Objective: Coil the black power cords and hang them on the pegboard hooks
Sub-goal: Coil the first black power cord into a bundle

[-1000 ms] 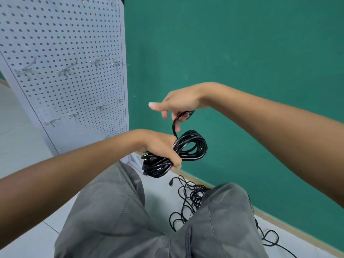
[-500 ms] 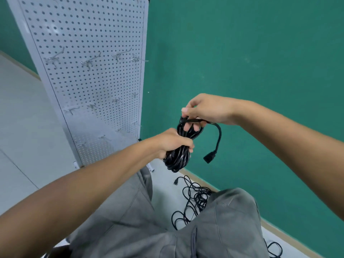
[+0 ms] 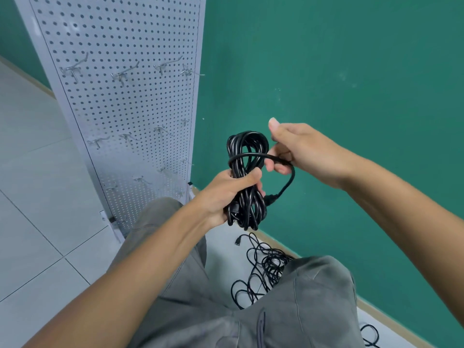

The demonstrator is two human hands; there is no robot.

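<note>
One cord nearly coiled, none hung.
Left hand [image 3: 227,194] grips the coil [image 3: 247,182]; right hand [image 3: 298,153] pinches its tail; hooks [image 3: 123,75] bare, tangle [image 3: 263,270] on the floor.

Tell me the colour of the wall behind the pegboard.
Green wall, plain, clearest in the head view.

Workshop-like room: hooked pegboard [image 3: 120,104], green wall [image 3: 326,71], tiled floor [image 3: 32,197]

Loose cords [image 3: 266,270] partly behind a knee [image 3: 319,285]; left hand's fingers [image 3: 261,190] behind the coil [image 3: 247,182].
</note>
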